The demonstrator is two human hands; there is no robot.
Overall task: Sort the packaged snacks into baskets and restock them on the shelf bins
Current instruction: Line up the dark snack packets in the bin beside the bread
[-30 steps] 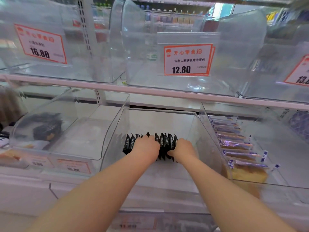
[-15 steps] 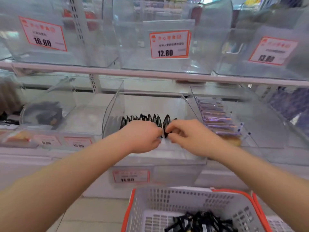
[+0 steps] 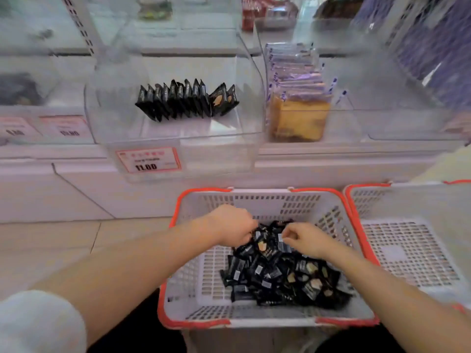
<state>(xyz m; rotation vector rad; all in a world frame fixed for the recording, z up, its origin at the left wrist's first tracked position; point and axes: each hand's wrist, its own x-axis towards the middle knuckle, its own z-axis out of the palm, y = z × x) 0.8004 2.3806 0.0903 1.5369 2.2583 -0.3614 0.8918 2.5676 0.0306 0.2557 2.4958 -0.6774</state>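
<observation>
Head camera view, looking down at a shop shelf and two baskets. In the lower centre of the frame, a white basket (image 3: 204, 284) with a red rim holds a loose pile of small black snack packets (image 3: 277, 271), heaped toward its right half; the left part of its slatted floor is bare. Both forearms reach into it from the bottom corners. The left hand (image 3: 233, 226) is curled at the pile's upper left edge, its fingertips down among the packets; whether it has hold of one cannot be told. The right hand (image 3: 304, 238) sits just right of it at the pile's top, fingers bent in a pinch at a packet with a white label, though motion blur hides the exact grasp. The hands are near each other, not touching. A second white basket (image 3: 407, 250) stands just beside the first at the right edge, its floor showing. Above, in the upper centre, a clear shelf bin (image 3: 178, 138) holds a neat upright row of black packets (image 3: 186, 100) near its middle, with bare floor to the row's left, right and front. An orange price tag (image 3: 149, 160) sits on the bin's front. To its right, another clear bin holds purple-wrapped cakes (image 3: 297, 98).
</observation>
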